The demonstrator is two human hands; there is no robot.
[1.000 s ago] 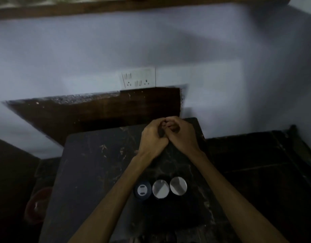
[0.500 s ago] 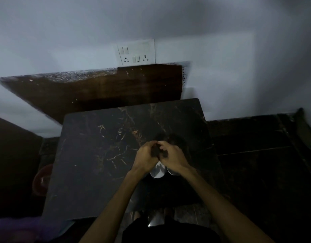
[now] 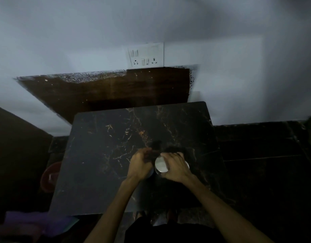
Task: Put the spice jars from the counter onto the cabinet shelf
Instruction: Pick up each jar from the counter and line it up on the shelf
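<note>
Three spice jars stand in a row near the front of the dark marble counter (image 3: 102, 155). The white round lid of the middle jar (image 3: 160, 164) shows between my hands. My left hand (image 3: 140, 164) covers the left jar from above with its fingers curled down round it; only a sliver of that jar (image 3: 151, 173) shows. My right hand (image 3: 176, 168) curls over the right jar, whose lid edge (image 3: 187, 165) peeks out past the knuckles. The cabinet shelf is out of view.
A white switch and socket plate (image 3: 145, 54) sits on the pale wall behind the counter. A dark wooden board (image 3: 105, 90) leans at the back. A red bowl (image 3: 49, 176) lies low on the left, and a lower dark ledge (image 3: 259, 151) runs to the right.
My clasped hands came down from the back of the counter onto the jars and parted, one over the left jar and one over the right. The view tilted down and the top shelf left the frame.
</note>
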